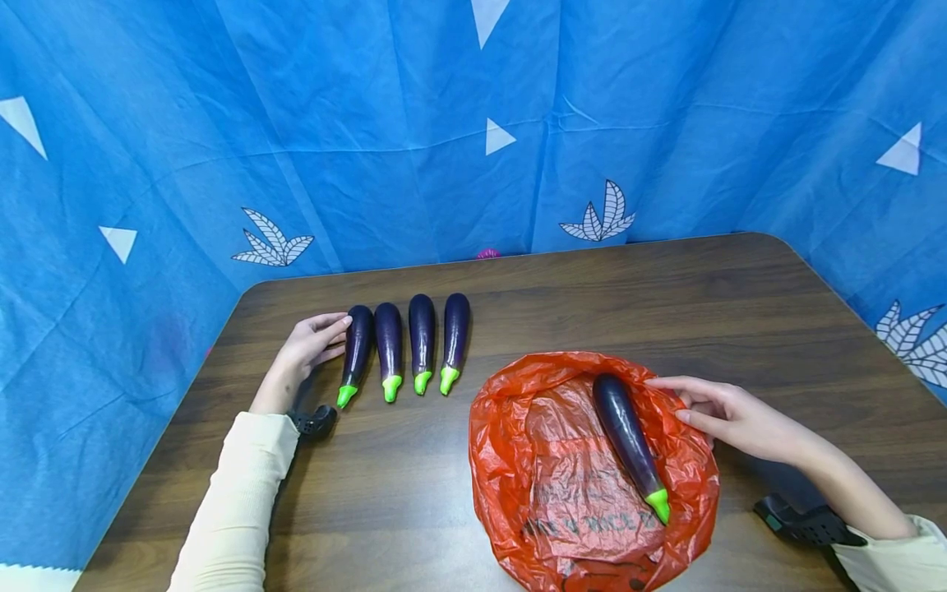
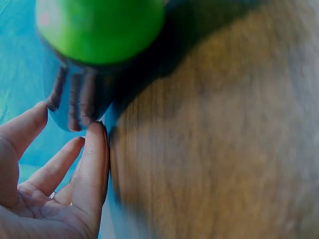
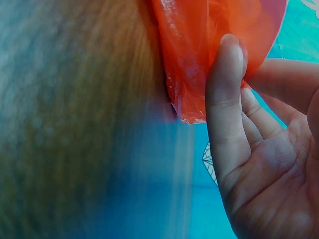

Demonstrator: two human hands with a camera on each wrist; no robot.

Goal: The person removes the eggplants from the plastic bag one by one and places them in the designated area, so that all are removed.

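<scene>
At the left end of a row, an eggplant [image 1: 358, 345] lies with its green stem end toward the near side. The fingertips of my left hand [image 1: 314, 341] touch its left side. The left wrist view shows the thumb and nearly straight fingers at the dark skin, the green cap [image 2: 99, 30] close to the camera. My right hand [image 1: 728, 415] pinches the right rim of a red plastic bag [image 1: 503, 444] between thumb and fingers, also seen in the right wrist view on the red film [image 3: 192, 64]. Inside the wide-mouthed bag lies another eggplant [image 1: 629, 436].
To the right of the touched eggplant, more eggplants [image 1: 422, 341] lie side by side, the last one [image 1: 455, 329] slightly apart. All rest on a brown wooden table [image 1: 399, 493]. A blue patterned cloth [image 1: 414, 123] hangs behind and around the table.
</scene>
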